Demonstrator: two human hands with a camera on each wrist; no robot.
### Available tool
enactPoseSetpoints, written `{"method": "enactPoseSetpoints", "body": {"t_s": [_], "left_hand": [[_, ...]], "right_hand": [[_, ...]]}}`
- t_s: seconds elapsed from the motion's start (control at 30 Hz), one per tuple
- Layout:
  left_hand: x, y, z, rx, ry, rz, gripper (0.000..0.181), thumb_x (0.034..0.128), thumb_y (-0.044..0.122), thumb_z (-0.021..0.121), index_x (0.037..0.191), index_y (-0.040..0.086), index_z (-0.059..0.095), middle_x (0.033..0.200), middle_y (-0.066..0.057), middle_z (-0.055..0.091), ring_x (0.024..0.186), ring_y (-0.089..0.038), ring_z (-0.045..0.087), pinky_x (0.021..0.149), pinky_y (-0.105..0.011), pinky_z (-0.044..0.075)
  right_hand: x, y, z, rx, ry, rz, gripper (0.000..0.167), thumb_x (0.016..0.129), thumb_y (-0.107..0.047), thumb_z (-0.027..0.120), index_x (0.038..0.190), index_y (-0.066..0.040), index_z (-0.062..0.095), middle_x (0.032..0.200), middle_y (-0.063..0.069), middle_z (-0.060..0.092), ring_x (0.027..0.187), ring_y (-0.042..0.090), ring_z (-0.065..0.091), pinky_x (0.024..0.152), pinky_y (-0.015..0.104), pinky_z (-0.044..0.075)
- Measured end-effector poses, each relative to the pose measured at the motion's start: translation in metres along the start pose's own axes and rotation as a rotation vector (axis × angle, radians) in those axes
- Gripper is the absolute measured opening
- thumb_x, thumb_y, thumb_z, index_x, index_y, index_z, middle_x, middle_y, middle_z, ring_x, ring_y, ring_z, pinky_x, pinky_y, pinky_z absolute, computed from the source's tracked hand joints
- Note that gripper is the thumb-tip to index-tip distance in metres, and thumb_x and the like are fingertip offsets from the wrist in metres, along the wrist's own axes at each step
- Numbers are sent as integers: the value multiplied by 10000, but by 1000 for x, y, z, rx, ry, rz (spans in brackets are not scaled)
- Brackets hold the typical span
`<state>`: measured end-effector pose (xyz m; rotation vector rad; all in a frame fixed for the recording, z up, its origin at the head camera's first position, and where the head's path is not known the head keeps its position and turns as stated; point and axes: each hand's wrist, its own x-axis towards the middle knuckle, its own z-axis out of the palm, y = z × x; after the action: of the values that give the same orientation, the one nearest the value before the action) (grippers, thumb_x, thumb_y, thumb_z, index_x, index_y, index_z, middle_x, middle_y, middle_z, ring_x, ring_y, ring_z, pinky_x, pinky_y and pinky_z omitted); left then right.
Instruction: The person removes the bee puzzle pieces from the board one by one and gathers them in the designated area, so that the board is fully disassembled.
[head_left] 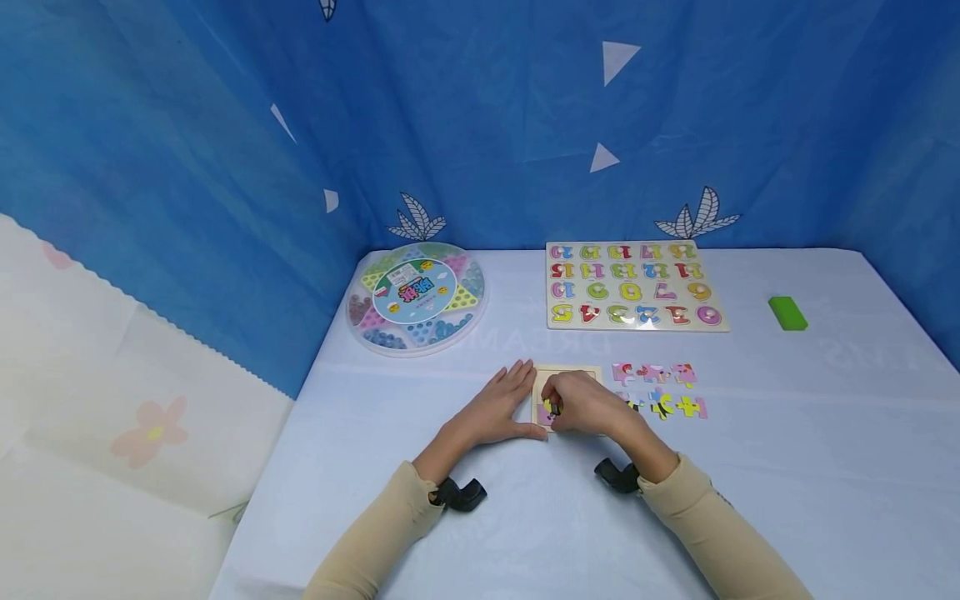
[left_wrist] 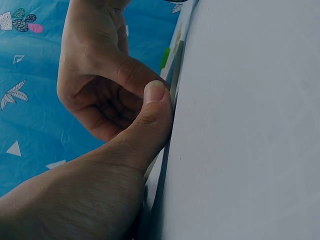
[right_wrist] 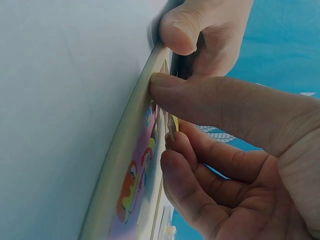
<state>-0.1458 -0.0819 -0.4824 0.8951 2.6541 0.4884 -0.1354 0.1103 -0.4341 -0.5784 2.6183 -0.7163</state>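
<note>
A small wooden puzzle tray [head_left: 567,367] lies on the table, with colourful jigsaw pieces [right_wrist: 132,192] fitted along one side of it in the right wrist view. My left hand [head_left: 491,412] rests against the tray's left side, fingers straight, thumb at the near edge. Over the tray, my right hand [head_left: 588,404] pinches a jigsaw piece [right_wrist: 172,129], seen nearly edge-on with some yellow on it. The right hand covers much of the tray in the head view. Loose jigsaw pieces [head_left: 653,373] lie in two rows to the tray's right.
Behind the tray lies a wooden number board [head_left: 637,321]. A round Chinese checkers box [head_left: 417,292] sits at the back left, and a green block [head_left: 788,313] at the right. A blue curtain [head_left: 480,125] hangs behind the white-covered table [head_left: 825,483].
</note>
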Motion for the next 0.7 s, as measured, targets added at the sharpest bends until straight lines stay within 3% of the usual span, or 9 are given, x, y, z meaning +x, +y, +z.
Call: {"method": "enactPoseSetpoints", "body": {"t_s": [0.7], "left_hand": [[-1, 2, -2, 19, 0, 2, 1057, 828, 659, 619, 1564, 78, 131, 1654, -55, 74, 1536, -187, 31, 1257, -397, 82]], "right_hand": [[0, 11, -6, 64, -12, 11, 372, 727, -111, 837, 1051, -25, 674, 795, 3, 586, 728, 135, 505, 662, 251, 453]]}}
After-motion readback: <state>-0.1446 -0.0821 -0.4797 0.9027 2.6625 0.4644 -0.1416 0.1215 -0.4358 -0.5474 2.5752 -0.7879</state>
